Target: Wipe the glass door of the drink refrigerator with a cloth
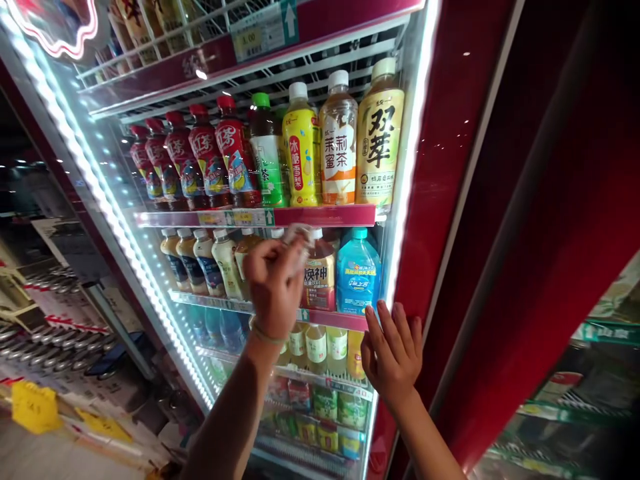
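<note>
My left hand is raised before the middle shelves of a lit drinks cooler, its fingers closed on a small crumpled white cloth or tissue, blurred by motion. Lower right, my right hand has its fingers stretched out, with its palm toward the glass door near the right edge; it holds nothing. A blue bottle stands behind the glass above my right hand. Between the hands a dark bottle labelled in Chinese is partly hidden by my left hand.
Upper-shelf bottles include red-capped ones and a yellow one. The cooler's red frame runs down the right. Racks with yellow tags stand at the left, and green-edged shelves at the far right.
</note>
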Demonstrator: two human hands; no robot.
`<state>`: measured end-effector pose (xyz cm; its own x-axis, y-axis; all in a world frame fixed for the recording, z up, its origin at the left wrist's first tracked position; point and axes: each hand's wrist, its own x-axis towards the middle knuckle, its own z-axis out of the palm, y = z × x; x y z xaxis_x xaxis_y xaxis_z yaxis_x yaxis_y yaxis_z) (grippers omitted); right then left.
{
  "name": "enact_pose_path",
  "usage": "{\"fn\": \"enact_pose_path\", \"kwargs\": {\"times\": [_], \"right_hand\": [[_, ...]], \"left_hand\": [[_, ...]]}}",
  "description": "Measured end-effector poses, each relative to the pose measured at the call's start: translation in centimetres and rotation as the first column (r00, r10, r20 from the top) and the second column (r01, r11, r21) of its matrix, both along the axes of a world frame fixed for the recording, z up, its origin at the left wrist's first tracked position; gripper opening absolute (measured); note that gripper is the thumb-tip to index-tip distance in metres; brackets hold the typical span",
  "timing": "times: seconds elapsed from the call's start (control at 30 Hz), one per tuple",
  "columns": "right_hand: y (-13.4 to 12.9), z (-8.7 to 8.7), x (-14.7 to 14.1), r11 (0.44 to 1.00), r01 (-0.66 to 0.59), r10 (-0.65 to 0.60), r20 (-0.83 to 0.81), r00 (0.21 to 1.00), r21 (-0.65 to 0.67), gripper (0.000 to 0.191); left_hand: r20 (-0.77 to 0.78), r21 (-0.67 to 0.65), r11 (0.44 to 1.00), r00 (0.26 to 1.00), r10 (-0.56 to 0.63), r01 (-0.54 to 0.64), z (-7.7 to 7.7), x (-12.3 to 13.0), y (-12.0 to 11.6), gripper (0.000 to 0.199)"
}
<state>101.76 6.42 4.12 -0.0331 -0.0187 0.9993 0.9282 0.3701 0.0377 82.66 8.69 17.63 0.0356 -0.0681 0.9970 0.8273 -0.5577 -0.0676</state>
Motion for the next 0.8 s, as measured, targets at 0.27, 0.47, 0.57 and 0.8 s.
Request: {"fn": "enact_pose_path", "kwargs": {"times": [0.27,0.47,0.57,0.8], "right_hand": [[0.1,-0.6,0.5,0.991,-0.128,0.130,-0.037,0.991,0.042,0.062],[-0.1,-0.4,0.6,0.996,-0.086,0.087,-0.011,0.996,0.036,0.067],[-0.1,-0.4,0.6,0.994,-0.101,0.102,-0.019,0.995,0.037,0.068],[-0.4,-0.1,0.6,0.990,-0.141,0.141,0.001,0.990,0.024,0.068]], "left_hand": [[0.047,0.007,1.000,0.999,0.013,-0.013,0.9,-0.9,0.5,0.038],[-0.372,0.033,0.999,0.928,-0.025,0.040,-1.2,0.6,-0.3,0.033],[-0.126,0.019,0.998,0.990,0.057,-0.055,-1.0,-0.2,-0.2,0.032],[-0.303,0.064,0.997,0.952,0.051,-0.033,0.6,-0.5,-0.6,0.024]]}}
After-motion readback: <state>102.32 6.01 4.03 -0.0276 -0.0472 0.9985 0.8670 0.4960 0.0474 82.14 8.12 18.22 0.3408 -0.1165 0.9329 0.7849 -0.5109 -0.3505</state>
